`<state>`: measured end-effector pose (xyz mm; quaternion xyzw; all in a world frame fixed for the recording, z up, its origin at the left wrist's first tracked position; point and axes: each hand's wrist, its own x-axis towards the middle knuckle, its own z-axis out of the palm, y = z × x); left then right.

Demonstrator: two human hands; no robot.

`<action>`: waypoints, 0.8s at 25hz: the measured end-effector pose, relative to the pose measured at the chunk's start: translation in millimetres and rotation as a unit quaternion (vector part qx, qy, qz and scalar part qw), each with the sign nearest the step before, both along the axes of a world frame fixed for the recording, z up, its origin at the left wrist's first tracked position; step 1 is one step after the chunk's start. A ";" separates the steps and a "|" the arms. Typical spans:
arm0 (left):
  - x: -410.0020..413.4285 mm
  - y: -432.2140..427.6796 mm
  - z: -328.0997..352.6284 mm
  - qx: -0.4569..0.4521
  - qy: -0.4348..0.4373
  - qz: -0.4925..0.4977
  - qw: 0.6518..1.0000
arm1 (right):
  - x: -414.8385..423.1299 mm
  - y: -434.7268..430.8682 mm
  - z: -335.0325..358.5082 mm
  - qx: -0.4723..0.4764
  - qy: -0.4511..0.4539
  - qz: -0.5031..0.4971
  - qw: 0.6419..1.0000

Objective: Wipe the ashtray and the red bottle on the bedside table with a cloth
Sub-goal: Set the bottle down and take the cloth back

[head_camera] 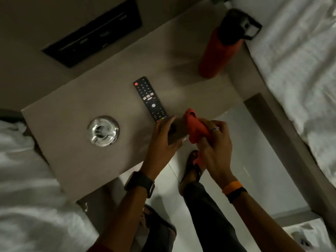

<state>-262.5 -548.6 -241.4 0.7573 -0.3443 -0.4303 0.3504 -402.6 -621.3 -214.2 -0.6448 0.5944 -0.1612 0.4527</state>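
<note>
A shiny metal ashtray (103, 131) sits on the beige bedside table (72, 142), towards its left side. The red bottle (218, 55) with a black lid and handle stands at the table's far right corner. My right hand (212, 148) is closed around a bunched red cloth (195, 127) at the table's near edge. My left hand (163, 140) hovers just left of the cloth with its fingers spread, holding nothing, right of the ashtray.
A black remote control (150, 99) lies in the middle of the table, just beyond my left hand. White bedding flanks the table on the left (27, 179) and right (300, 79). A dark wall panel (94, 33) is behind the table. My sandalled feet stand on the pale floor below.
</note>
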 end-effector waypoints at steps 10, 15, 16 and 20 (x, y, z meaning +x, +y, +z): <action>125.2 240.0 125.5 -0.164 0.056 0.347 0.922 | 170.1 170.8 107.2 0.231 -0.187 0.219 0.929; 193.6 384.4 199.3 -0.164 -0.126 0.476 0.855 | 268.6 306.7 160.7 0.173 -0.162 0.320 0.917; 207.4 410.6 208.4 -0.159 -0.151 0.486 0.846 | 285.4 329.9 169.3 0.135 -0.149 0.352 0.914; 253.5 489.1 206.6 -0.092 -0.160 0.515 0.837 | 342.9 405.6 175.0 -0.089 -0.079 0.439 0.891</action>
